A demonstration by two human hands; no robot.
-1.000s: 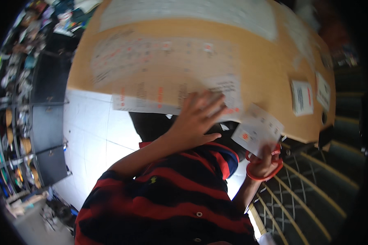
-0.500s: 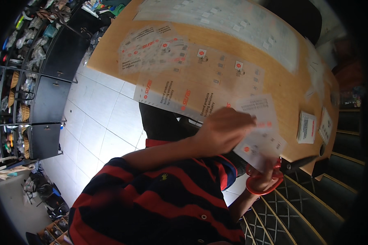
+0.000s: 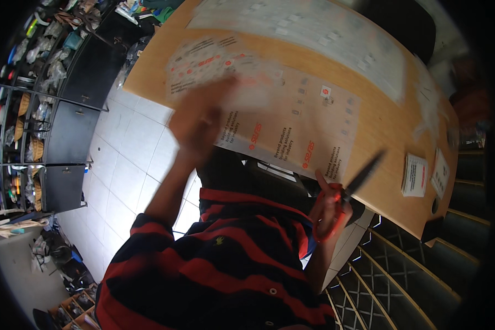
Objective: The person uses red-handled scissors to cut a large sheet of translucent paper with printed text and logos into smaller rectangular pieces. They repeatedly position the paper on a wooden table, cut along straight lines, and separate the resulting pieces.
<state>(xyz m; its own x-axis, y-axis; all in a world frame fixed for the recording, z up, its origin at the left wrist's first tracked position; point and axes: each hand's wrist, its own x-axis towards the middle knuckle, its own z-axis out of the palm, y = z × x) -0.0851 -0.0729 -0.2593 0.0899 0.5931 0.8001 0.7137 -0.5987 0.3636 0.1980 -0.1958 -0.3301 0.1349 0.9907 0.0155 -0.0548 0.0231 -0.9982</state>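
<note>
We look down on a tan table (image 3: pixel 388 135), where the left hand (image 3: pixel 201 118), blurred, hangs over the near left edge of a printed translucent sheet (image 3: pixel 291 118) at the centre of the frame. A smaller translucent piece (image 3: pixel 258 91) shows as a smear beside its fingertips, and we cannot tell whether those fingers grip it or are free. Right of centre, low in the frame, the right hand (image 3: pixel 329 209) has its fingers wrapped around the red handles of a pair of scissors (image 3: pixel 346 194), the dark blades pointing to the upper right, near the sheet's right-hand corner. Left of upper centre we see a pile of printed translucent pieces (image 3: pixel 203 63), lying loosely overlapped next to the sheet. A large pale sheet (image 3: pixel 302 36) spans the top of the table, and at the right of the frame a stack of white cards (image 3: pixel 415 176) sits just beside another white card (image 3: pixel 440 173). Along the left we find black cabinets (image 3: pixel 69 129) and loaded shelves (image 3: pixel 25 129) above white floor tiles (image 3: pixel 126 143). A red-and-dark striped shirt (image 3: pixel 214 264) fills the lower centre.
</note>
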